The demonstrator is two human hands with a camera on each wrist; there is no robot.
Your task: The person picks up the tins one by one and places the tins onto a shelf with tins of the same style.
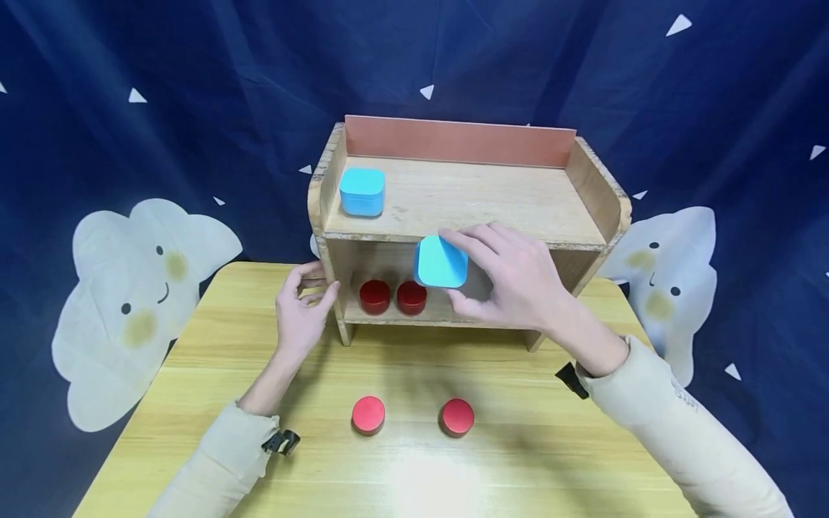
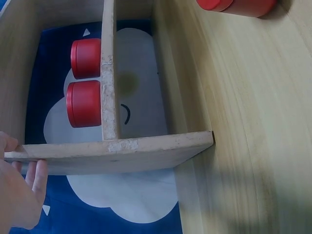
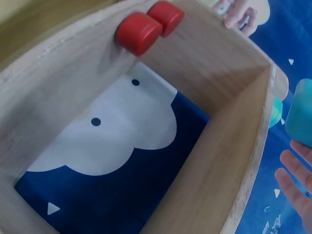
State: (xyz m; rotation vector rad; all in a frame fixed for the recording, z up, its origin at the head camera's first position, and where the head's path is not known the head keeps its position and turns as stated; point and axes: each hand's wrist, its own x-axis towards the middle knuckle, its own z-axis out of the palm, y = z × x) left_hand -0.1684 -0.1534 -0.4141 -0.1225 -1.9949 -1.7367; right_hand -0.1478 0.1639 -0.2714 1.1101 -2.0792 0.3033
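Observation:
Between the thumb and fingers of my right hand (image 1: 518, 277) is a light blue rounded-square box (image 1: 442, 262), held up in front of the wooden shelf's (image 1: 479, 201) top board edge. My left hand (image 1: 301, 309) grips the shelf's left side panel, with the thumb on one face and the fingers on the other in the left wrist view. A second light blue box (image 1: 363, 192) sits at the left end of the top board. Two round red tins (image 1: 374, 297) stand side by side on the lower board, toward the left.
Two more red tins, a left one (image 1: 368, 415) and a right one (image 1: 457, 417), stand apart on the wooden table (image 1: 311, 482) in front of the shelf. A dark blue curtain (image 1: 272, 86) with cloud shapes hangs behind. A reddish strip (image 1: 460, 142) backs the top board.

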